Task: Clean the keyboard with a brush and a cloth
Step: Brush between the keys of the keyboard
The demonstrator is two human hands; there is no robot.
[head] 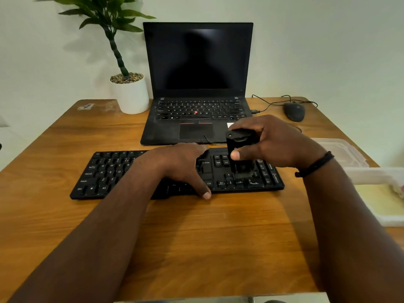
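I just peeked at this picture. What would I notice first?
Probably the two hands in the middle: the right hand grips a chunky black brush, bristles down on the long black keyboard, while the left hand rests flat on its keys. Behind them stands an open black laptop with a dark screen.

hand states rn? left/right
Left hand: open, resting flat on the keyboard.
Right hand: holding the black brush, bristles on the keys.

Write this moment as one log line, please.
step: brushing | right hand: grips brush, bristles on keyboard near arrow keys | left hand: rests on keyboard
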